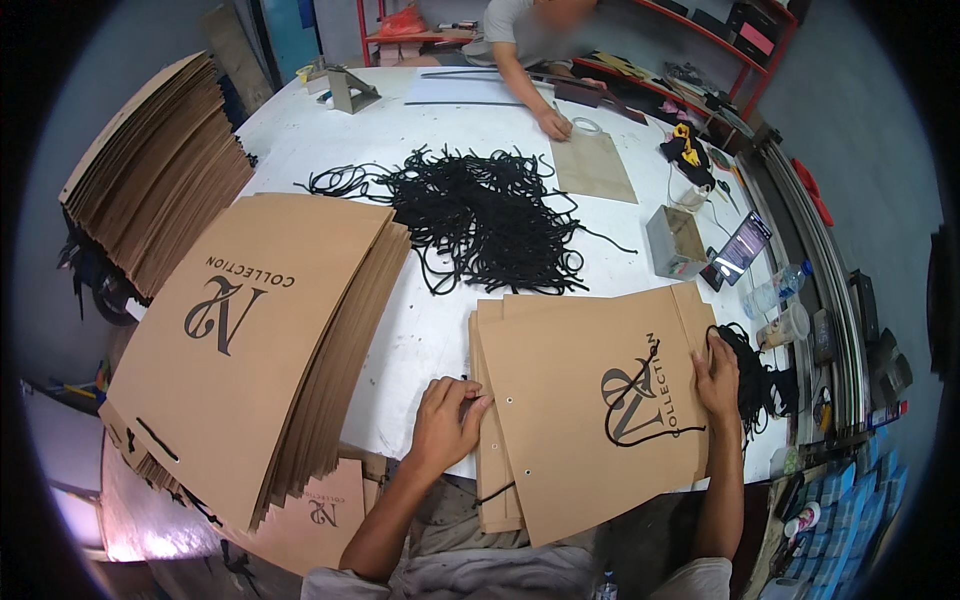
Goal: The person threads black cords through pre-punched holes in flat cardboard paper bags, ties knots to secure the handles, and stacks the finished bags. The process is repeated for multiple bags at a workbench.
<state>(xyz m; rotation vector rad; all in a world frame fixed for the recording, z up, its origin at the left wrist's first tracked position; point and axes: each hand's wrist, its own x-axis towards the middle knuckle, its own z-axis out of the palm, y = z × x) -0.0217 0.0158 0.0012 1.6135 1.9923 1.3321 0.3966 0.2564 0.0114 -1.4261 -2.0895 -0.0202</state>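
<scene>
A flat brown paper bag [560, 360] with dark printing lies on a small stack of similar bags before me. It has small punched holes near its left edge, and a black cord [655, 436] curves over its front. My left hand [446, 418] is at the stack's left edge, fingers curled and thumb against the fingertips; what they pinch, if anything, is hidden. Along the bag's right edge, my right hand [717, 383] lies with fingers extended, beside a black cord loop. Another cord [495, 493] crosses the lower bags.
A tall bag stack [270, 290] stands at left, another stack [160, 170] behind it. Black cords [480, 215] are heaped mid-table; more cords [755, 375] lie at right near a metal box [677, 243], phone [742, 248] and bottle [778, 289]. A person [540, 60] works across the table.
</scene>
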